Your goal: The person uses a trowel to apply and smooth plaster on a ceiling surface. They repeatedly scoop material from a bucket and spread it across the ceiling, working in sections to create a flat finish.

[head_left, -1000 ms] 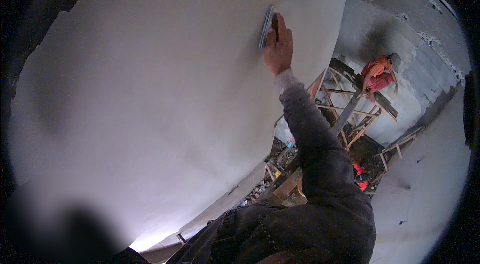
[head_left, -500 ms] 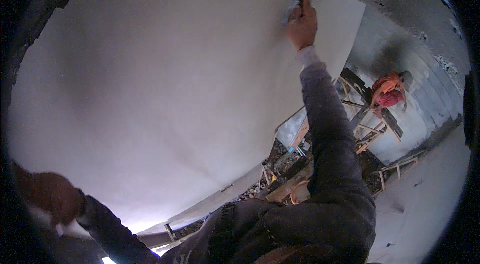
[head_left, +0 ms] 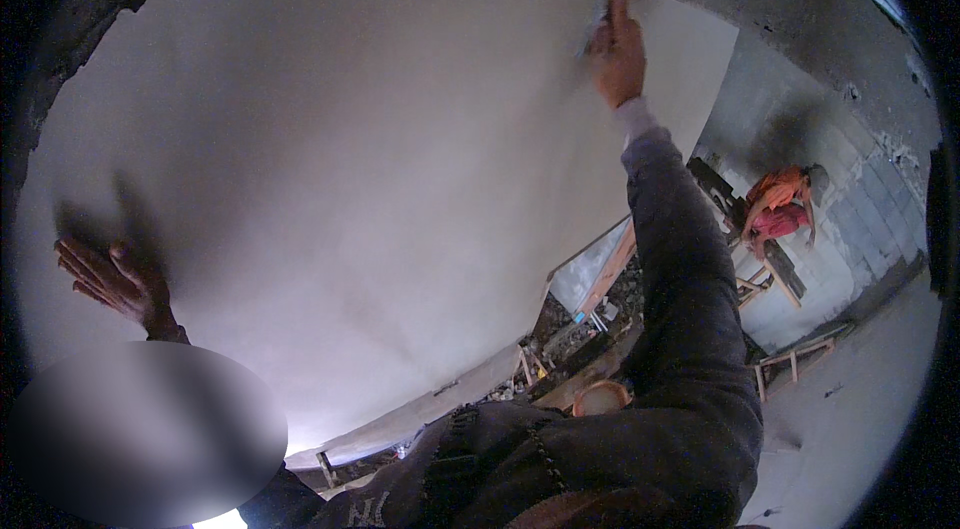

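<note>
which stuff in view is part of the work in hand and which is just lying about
In the work:
the trowel, blurred, in the right hand
the smooth pale wall behind it

Apparently just lying about:
the round orange container
the ladder-like wooden frame
the rubble below

Floor (head_left: 548, 327), below right hand (head_left: 618, 54): rubble (head_left: 628, 294). Scaffold (head_left: 787, 274), right of and below same hand: one person (head_left: 780, 204), crouched.
</note>
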Action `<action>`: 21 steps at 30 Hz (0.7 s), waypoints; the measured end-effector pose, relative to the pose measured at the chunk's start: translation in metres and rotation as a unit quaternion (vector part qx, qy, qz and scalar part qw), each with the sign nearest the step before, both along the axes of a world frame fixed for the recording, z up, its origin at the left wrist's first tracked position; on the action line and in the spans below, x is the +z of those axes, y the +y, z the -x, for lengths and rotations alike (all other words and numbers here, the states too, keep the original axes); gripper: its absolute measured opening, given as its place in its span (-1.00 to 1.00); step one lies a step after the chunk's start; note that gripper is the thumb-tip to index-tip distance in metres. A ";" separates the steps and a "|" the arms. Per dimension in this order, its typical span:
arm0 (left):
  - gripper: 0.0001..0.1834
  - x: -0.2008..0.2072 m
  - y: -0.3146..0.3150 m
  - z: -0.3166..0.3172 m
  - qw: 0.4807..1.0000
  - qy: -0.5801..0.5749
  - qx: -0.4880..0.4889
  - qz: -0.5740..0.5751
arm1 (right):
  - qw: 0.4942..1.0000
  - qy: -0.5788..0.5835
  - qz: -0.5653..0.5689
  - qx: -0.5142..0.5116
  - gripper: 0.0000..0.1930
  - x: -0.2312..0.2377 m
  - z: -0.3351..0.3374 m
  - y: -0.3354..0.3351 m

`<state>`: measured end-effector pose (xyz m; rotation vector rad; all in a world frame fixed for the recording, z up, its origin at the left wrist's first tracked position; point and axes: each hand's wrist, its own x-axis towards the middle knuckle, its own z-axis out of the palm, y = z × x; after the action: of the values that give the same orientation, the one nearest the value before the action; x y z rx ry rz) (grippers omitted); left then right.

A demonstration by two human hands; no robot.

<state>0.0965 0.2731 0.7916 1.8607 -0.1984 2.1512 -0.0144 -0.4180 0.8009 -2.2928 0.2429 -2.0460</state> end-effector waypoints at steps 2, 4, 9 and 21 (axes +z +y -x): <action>-0.13 0.006 0.010 0.003 1.000 -0.004 -0.001 -0.022 | 0.999 0.009 0.042 0.003 -0.47 0.010 -0.005 0.013; -0.12 0.008 -0.011 0.003 0.999 0.015 -0.014 -0.027 | 0.998 0.034 0.048 -0.026 -0.47 0.024 0.001 -0.009; -0.16 0.006 -0.018 0.000 0.999 0.011 -0.006 -0.035 | 0.996 -0.053 0.073 0.009 -0.45 0.042 -0.007 -0.038; -0.22 0.006 -0.009 0.006 0.999 -0.009 0.001 -0.033 | 0.990 -0.051 0.100 0.083 -0.51 0.066 -0.016 0.048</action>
<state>0.0904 0.2637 0.7973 1.8774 -0.2747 2.1892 0.0016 -0.3698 0.8668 -2.2159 -0.1610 -2.1819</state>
